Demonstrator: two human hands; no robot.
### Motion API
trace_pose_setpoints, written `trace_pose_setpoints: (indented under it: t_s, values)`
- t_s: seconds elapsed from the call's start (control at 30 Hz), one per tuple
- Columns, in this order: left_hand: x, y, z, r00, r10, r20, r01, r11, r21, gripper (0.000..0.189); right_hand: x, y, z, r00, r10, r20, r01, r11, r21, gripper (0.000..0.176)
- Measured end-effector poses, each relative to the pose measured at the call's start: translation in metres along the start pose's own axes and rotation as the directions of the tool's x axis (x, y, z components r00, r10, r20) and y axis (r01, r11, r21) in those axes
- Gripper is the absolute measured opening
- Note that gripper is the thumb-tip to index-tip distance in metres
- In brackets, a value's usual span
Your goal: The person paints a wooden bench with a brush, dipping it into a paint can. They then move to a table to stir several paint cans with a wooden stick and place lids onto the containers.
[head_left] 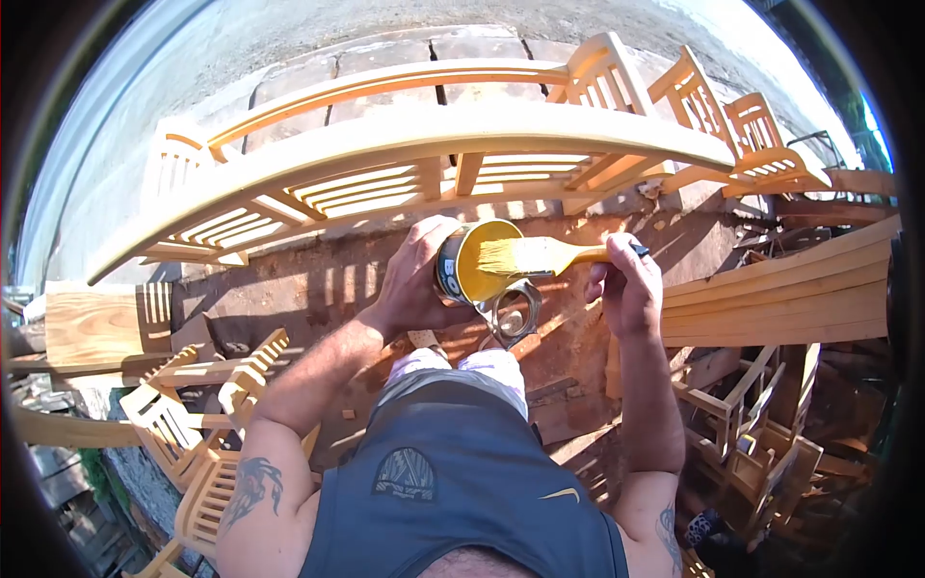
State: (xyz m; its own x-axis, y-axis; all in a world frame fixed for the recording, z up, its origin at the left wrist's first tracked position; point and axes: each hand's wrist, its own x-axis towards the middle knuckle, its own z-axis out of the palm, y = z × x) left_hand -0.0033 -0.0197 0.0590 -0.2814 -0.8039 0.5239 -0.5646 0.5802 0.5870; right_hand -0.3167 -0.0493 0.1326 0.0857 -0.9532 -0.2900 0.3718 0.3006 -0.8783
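My left hand (412, 279) is wrapped round the side of a paint can (449, 268), tilted so its yellow-coated inside faces me. Between the fingers of my right hand (628, 289) is the handle of a paintbrush (541, 256), held level. Its yellow-stained bristles overlap the can's mouth. Below the can's rim hangs a grey metal piece (511, 313) with a round centre, like a lid. Just beyond both hands stretches a long pale wooden bench (434, 135), with a slatted back below its curved top rail.
Slatted wooden chairs (771, 140) stand at the far right, others (207, 482) at the lower left. Long boards (780, 289) are stacked to my right, above a jumble of wooden frames (752, 414). A wide plank (106, 323) lies at left. Scraps dot the brown floor (328, 289).
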Motion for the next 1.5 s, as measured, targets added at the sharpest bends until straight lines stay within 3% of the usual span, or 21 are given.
trace_pose_setpoints:
  t_s: [0.07, 0.17, 0.23, 0.33, 0.43, 0.47, 0.5, 0.57, 0.6, 0.7, 0.87, 0.93, 0.97, 1.07, 1.17, 1.3, 1.33, 1.43, 1.5]
  values:
    - [-0.002, 0.001, 0.007, 0.999, -0.04, 0.021, 0.04, 0.999, -0.012, 0.107, -0.002, 0.01, -0.012, 0.995, 0.041, -0.088, -0.029, 0.991, 0.133, 0.018]
    - [0.001, 0.005, 0.011, 0.996, -0.065, 0.068, 0.063, 0.997, 0.042, 0.106, 0.002, 0.033, -0.043, 0.991, 0.121, -0.058, -0.088, 0.913, 0.399, 0.02]
    - [-0.004, 0.001, 0.017, 0.987, -0.131, 0.093, 0.132, 0.991, -0.011, 0.108, 0.004, 0.046, -0.056, 0.987, 0.132, -0.092, -0.072, 0.873, 0.482, 0.026]
    - [-0.015, -0.004, 0.03, 0.979, -0.184, 0.083, 0.187, 0.982, -0.027, 0.11, 0.007, 0.061, -0.071, 0.968, 0.157, -0.194, -0.018, 0.819, 0.574, 0.032]
    - [-0.021, -0.015, 0.042, 0.987, -0.105, 0.119, 0.099, 0.994, 0.056, 0.11, 0.014, 0.076, -0.085, 0.957, 0.153, -0.245, 0.036, 0.778, 0.628, 0.033]
    - [-0.023, -0.017, 0.042, 0.994, -0.067, 0.088, 0.067, 0.998, 0.001, 0.11, 0.018, 0.081, -0.09, 0.955, 0.164, -0.247, 0.04, 0.753, 0.656, 0.031]
    - [-0.025, -0.015, 0.043, 0.991, -0.079, 0.104, 0.08, 0.997, -0.002, 0.113, 0.022, 0.088, -0.097, 0.958, 0.154, -0.243, 0.053, 0.735, 0.676, 0.023]
    - [-0.03, -0.007, 0.043, 0.95, -0.257, 0.179, 0.268, 0.962, -0.044, 0.117, 0.034, 0.111, -0.115, 0.966, 0.13, -0.225, 0.061, 0.728, 0.683, 0.016]
    - [-0.04, -0.015, 0.046, 0.959, -0.218, 0.181, 0.221, 0.975, 0.005, 0.121, 0.045, 0.126, -0.123, 0.951, 0.148, -0.272, 0.087, 0.716, 0.693, 0.013]
    - [-0.051, -0.01, 0.05, 0.878, -0.419, 0.229, 0.427, 0.904, 0.016, 0.12, 0.07, 0.154, -0.125, 0.928, 0.017, -0.373, 0.175, 0.862, 0.476, 0.018]
    - [-0.053, -0.005, 0.049, 0.841, -0.466, 0.276, 0.468, 0.881, 0.062, 0.115, 0.13, 0.191, -0.107, 0.868, -0.206, -0.452, 0.305, 0.939, 0.157, 0.034]
    - [-0.053, -0.005, 0.047, 0.82, -0.499, 0.28, 0.5, 0.863, 0.074, 0.114, 0.152, 0.191, -0.103, 0.814, -0.356, -0.459, 0.356, 0.93, -0.091, 0.029]
    - [-0.055, -0.005, 0.046, 0.808, -0.517, 0.281, 0.518, 0.852, 0.077, 0.114, 0.165, 0.19, -0.105, 0.788, -0.424, -0.446, 0.348, 0.905, -0.244, 0.027]
    - [-0.062, -0.011, 0.043, 0.805, -0.526, 0.275, 0.537, 0.843, 0.042, 0.115, 0.198, 0.17, -0.109, 0.595, -0.655, -0.466, 0.413, 0.746, -0.522, 0.025]
    - [-0.062, -0.01, 0.04, 0.789, -0.543, 0.287, 0.561, 0.827, 0.024, 0.114, 0.232, 0.174, -0.107, 0.425, -0.795, -0.434, 0.455, 0.602, -0.656, 0.022]
    - [-0.065, -0.01, 0.038, 0.797, -0.546, 0.26, 0.556, 0.83, 0.039, 0.116, 0.24, 0.219, -0.054, 0.518, -0.822, -0.237, 0.524, 0.524, -0.671, 0.019]
    - [-0.065, -0.009, 0.038, 0.794, -0.549, 0.26, 0.559, 0.828, 0.043, 0.116, 0.24, 0.233, -0.036, 0.532, -0.818, -0.217, 0.596, 0.544, -0.59, 0.019]
    - [-0.063, -0.007, 0.033, 0.79, -0.558, 0.253, 0.562, 0.825, 0.065, 0.115, 0.219, 0.236, -0.011, 0.697, -0.706, -0.127, 0.547, 0.637, -0.543, 0.016]
    - [-0.068, -0.012, 0.029, 0.798, -0.556, 0.231, 0.563, 0.825, 0.04, 0.114, 0.22, 0.222, -0.026, 0.743, -0.629, -0.228, 0.463, 0.729, -0.504, 0.015]
